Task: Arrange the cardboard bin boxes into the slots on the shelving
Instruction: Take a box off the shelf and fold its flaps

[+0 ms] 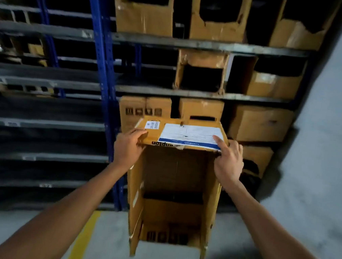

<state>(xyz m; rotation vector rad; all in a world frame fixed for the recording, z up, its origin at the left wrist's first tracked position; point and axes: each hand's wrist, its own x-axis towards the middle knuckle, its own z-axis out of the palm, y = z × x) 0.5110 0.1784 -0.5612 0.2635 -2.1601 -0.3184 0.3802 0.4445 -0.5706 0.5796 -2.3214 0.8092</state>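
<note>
Left hand (128,146) and right hand (228,163) gripping cardboard bin box (174,181), blue shelving (101,61), grey floor (33,226), yellow line (84,237)

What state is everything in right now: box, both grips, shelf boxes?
Box: off the shelving, held up by its top end, open face toward the camera, nothing visible inside.
Left grip: holds the box's top left corner.
Right grip: holds the top right corner, forefinger on the label.
Shelf boxes: seated in slots.
</note>
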